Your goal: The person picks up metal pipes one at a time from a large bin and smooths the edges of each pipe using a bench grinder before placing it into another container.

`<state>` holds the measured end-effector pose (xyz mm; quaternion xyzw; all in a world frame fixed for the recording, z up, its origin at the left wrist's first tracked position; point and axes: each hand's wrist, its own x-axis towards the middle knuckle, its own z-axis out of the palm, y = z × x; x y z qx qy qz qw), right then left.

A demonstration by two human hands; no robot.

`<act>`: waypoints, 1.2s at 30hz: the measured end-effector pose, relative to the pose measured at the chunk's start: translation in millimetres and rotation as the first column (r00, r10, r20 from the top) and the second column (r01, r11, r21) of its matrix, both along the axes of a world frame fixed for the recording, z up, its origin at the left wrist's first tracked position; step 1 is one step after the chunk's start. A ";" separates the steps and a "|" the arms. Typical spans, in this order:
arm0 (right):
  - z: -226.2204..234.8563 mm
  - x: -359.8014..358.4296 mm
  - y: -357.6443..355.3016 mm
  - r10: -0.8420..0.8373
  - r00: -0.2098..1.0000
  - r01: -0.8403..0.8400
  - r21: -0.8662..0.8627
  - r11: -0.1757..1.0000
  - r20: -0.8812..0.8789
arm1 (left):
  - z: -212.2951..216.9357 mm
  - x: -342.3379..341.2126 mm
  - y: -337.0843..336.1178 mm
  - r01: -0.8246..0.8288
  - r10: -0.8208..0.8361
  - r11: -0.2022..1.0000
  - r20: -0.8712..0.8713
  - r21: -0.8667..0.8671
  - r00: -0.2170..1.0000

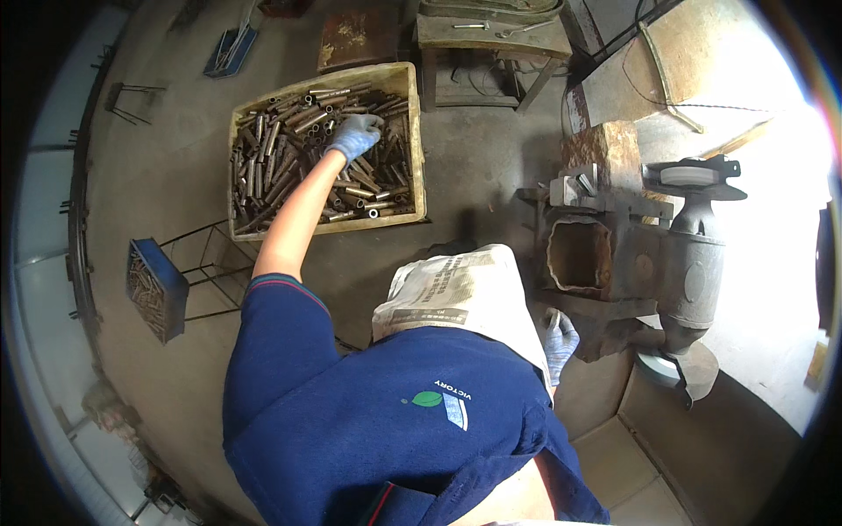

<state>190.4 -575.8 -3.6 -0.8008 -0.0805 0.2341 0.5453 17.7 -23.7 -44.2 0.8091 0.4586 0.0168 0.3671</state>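
Beneath and around the left hand [355, 136] lie short metal tubes [272, 162], too many to count, their long axes pointing every which way, in one yellowish bin [417, 145]. Its gloved fingers bend downward; whether they grip a tube, I cannot tell. Well apart, the right hand [560, 344] is half-curled near one grinder [693, 272] with two wheels [688, 176], its hold unclear.

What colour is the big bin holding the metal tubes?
The bin is a dingy pale yellow, best seen in the head view.
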 end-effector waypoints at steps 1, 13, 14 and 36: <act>-3.4 -1.1 2.6 -0.003 1.000 0.003 0.005 1.000 -0.008 | 13.8 14.4 -3.9 0.034 -0.034 0.999 -0.082 0.003 0.996; -2.2 -13.6 -19.8 -0.063 0.996 0.056 -0.106 0.993 -0.066 | -164.3 43.5 28.0 0.383 -0.224 0.815 -0.374 0.435 0.900; -1.6 -16.1 -24.9 -0.081 0.993 0.072 -0.100 0.992 -0.090 | -167.5 49.5 28.0 0.389 -0.239 0.850 -0.398 0.356 0.886; 148.0 11.3 86.4 0.198 0.631 -0.223 -0.069 0.972 0.750 | 123.8 216.3 -243.9 0.655 0.078 0.425 0.746 -0.625 0.661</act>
